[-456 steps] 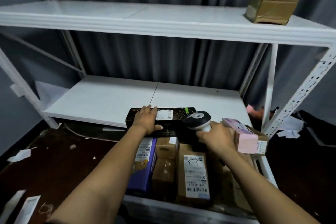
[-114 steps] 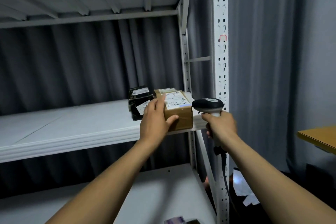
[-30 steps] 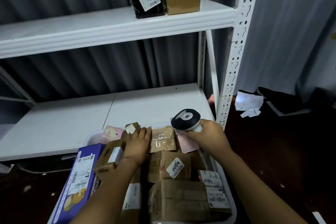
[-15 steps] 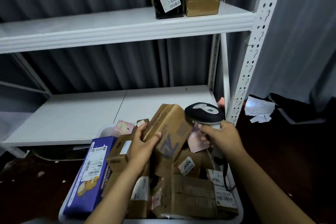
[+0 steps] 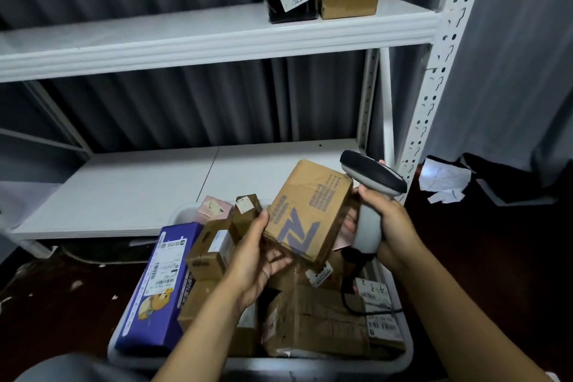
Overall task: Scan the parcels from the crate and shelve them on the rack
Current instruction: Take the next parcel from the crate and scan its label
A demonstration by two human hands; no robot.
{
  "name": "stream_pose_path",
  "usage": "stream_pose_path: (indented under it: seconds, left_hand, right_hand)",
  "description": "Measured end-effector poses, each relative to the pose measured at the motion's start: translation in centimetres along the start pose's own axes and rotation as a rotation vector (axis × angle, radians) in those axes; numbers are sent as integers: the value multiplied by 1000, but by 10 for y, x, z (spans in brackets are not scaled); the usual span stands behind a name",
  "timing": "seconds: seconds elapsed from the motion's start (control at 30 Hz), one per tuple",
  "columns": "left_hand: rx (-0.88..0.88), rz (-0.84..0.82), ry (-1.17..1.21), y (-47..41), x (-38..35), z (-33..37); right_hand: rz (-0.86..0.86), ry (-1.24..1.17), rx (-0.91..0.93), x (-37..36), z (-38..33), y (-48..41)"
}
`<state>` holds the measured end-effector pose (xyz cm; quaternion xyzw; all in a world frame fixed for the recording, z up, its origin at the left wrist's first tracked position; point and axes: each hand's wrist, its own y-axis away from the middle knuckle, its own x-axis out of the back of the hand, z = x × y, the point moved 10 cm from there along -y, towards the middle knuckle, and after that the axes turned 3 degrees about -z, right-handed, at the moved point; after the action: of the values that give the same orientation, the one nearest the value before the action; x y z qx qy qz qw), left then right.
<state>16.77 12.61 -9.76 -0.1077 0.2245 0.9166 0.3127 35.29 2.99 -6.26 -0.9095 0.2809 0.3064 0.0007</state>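
With the left hand [image 5: 257, 254] gripping the lower edge of the brown parcel [image 5: 307, 214], tilted above the crate [image 5: 406, 355], turn it slowly to bring a barcode label toward the scanner [image 5: 372, 177], clasped in the right hand [image 5: 393, 226]. No label visible on the upturned face.

Your left hand [image 5: 257, 254] has lifted the brown parcel [image 5: 307, 214] clear of the crate [image 5: 341, 364]; your right hand [image 5: 392, 226] has raised the scanner [image 5: 372, 175] at its 3 o'clock.

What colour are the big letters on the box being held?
Bluish purple, on the brown box; head view shows it.
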Motion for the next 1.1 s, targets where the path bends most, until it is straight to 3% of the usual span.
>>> stream_pose_path:
  seconds: [0.17, 0.27, 0.4, 0.53, 0.8, 1.0, 1.1]
  left_hand:
    - [-253, 114, -626, 5, -5, 28]
    - [-342, 99, -716, 8, -19, 33]
    - [-245, 88, -739, 3, -18, 29]
    - [-159, 83, -938, 2, -12, 25]
    - [-217, 202, -804, 7, -9, 30]
    - [-181, 271, -759, 6, -2, 31]
    - [-172, 310, -651, 4, 13, 32]
  right_hand:
    - [-20, -34, -41, 3, 7, -5]
    - [-9, 1, -74, 5, 12, -4]
    - [3, -2, -94, 3, 17, -2]
    - [45, -62, -123, -4, 17, 5]
    - [-183, -12, -131, -41, 25, 18]
    - [-179, 90, -126, -33, 25, 13]
    - [-150, 326, -73, -20, 19, 11]
